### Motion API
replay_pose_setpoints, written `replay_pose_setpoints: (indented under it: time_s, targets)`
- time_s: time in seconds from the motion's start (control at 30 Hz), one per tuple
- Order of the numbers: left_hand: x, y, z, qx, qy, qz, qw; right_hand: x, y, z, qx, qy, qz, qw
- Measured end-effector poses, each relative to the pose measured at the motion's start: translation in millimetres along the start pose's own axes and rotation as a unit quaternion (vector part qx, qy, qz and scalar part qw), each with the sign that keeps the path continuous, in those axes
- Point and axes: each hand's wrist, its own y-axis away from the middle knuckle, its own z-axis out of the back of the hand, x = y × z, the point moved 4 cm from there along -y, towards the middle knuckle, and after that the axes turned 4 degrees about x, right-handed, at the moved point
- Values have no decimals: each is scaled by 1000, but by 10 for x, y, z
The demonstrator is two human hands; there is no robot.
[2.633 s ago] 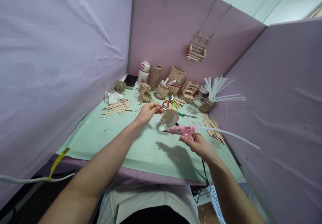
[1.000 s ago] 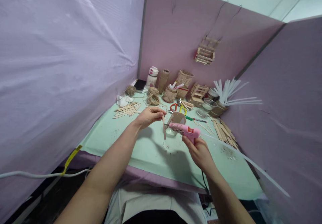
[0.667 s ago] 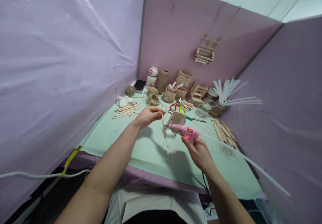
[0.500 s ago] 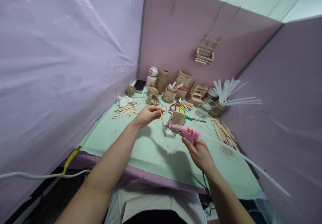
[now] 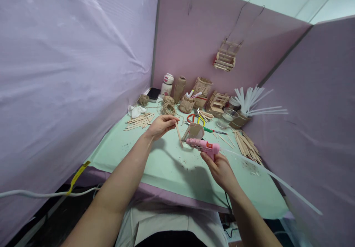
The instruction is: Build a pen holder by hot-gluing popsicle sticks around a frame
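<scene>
At mid-frame I see a pink glue gun with a small red spot, and beside it a pale tan stick. The desk is mint green, flecked with dark crumbs. The left panel is lilac and the back panel dusty mauve. Farther back I make out red and yellow pliers, brown twine and white rods. At lower left is a yellow strap.

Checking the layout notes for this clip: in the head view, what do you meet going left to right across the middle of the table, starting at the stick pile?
pile of craft sticks → left hand → craft stick pinched in that hand → pink glue gun → right hand gripping the gun → scattered sticks
</scene>
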Motion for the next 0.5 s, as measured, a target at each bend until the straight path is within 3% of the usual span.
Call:
replay_pose_setpoints:
  time_s: [0.5]
  targets:
    - [-55,11,12,-22,4,-32,999,-88,41,4,35,29,-5,999]
